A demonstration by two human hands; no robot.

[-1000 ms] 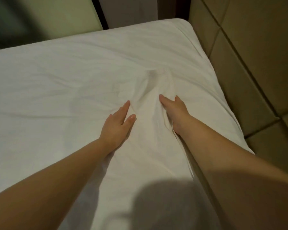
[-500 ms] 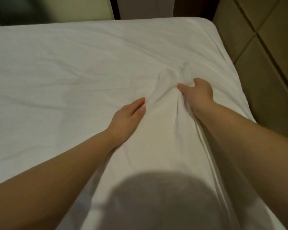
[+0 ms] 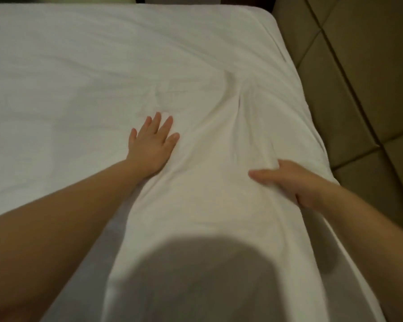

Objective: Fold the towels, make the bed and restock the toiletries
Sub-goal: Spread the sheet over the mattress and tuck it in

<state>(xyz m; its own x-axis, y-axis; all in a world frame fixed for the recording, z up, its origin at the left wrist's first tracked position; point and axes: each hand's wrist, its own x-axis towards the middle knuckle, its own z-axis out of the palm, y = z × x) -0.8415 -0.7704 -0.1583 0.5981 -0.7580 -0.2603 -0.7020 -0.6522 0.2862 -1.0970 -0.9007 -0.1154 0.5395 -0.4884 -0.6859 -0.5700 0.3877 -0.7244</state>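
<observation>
We press our left hand [image 3: 153, 145] flat, fingers spread, to pin the sheet [image 3: 91, 66] spread over the bed [image 3: 264, 22]. Well apart, our right hand [image 3: 296, 182], fingers straight, pushes near the edge, likely to smooth the crease [image 3: 239, 108].

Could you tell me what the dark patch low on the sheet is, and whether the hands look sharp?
Head view: a soft-edged shadow on the sheet, probably cast by the person; head view: the right hand is slightly blurred, the left hand a little crisper.
</observation>
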